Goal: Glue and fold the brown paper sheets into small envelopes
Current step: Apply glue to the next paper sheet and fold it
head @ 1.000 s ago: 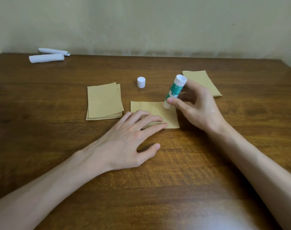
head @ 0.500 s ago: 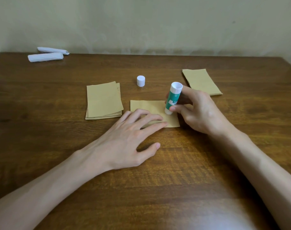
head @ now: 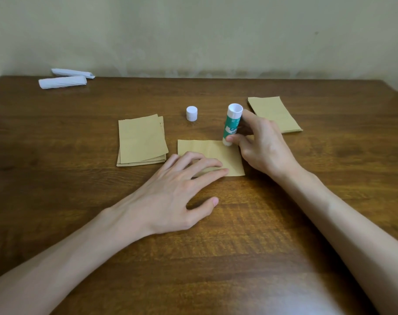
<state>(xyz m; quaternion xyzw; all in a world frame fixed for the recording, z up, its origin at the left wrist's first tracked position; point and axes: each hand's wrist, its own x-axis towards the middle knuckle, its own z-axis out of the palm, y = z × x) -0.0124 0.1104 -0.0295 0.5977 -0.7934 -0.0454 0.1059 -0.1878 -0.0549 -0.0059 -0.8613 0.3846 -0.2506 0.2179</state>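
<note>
Gluing step. Left hand [head: 170, 196] flat, pinning sheet [head: 212, 153] at bench [head: 57, 201] centre. Right hand [head: 261, 146] grips glue stick [head: 232, 123], tip on sheet's far edge. Next: fold glued flap.

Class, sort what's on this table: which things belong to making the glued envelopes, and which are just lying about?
In use: glue stick in the right hand; its white cap; the brown sheet under the left hand; left paper stack; right paper stack.
Lying about: two white paper rolls, far left on the table.
</note>
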